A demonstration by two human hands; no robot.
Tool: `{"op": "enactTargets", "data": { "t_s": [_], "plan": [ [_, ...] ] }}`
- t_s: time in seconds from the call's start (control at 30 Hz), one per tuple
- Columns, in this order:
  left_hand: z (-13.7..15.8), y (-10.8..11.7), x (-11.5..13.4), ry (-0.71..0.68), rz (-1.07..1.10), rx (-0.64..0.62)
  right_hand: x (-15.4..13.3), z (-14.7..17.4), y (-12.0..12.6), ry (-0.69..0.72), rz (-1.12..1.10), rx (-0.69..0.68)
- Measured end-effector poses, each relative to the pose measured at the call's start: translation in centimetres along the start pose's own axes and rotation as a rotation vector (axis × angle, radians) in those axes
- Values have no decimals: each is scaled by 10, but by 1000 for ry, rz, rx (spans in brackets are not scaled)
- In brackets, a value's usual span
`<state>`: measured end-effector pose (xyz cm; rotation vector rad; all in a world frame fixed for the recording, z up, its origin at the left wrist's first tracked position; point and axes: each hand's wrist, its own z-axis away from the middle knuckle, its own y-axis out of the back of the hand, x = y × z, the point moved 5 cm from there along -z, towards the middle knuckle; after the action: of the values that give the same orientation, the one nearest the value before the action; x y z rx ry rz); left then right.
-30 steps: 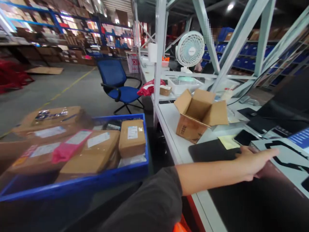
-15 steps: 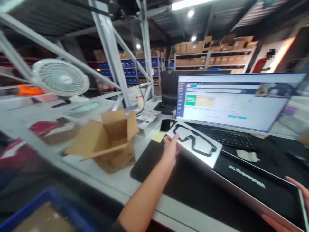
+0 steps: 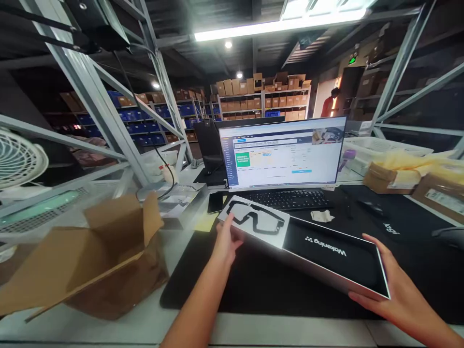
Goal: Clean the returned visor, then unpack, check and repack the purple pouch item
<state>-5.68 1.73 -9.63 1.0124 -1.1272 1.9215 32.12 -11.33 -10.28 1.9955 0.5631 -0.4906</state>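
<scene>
Over mat [image 3: 192, 275], left hand [image 3: 225, 241], right hand [image 3: 397, 280]: grip clasping box [image 3: 304, 249] ends; underside hidden.

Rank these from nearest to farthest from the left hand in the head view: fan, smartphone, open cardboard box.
1. Smartphone: just beyond the left hand.
2. Open cardboard box: to its left.
3. Fan: farther left, at the picture's edge.
</scene>
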Motion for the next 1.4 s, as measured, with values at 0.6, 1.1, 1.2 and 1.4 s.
{"op": "enactTargets", "data": {
  "t_s": [0.6, 1.1, 1.2, 1.4],
  "plan": [
    [56, -44, -75, -69, -126, -393, -42, -5, -75, -174, -340, -48],
    [73, -43, -90, -26, -80, -757, -84, 6, -85, 22, -934, -218],
    [60, -41, -85, -150, -186, -649, -41, 6, -69, -44, -696, -184],
    [46, -36, -38, -874, -562, -205, 118, -23, 85, -246, 297, 455]
  ]
}}
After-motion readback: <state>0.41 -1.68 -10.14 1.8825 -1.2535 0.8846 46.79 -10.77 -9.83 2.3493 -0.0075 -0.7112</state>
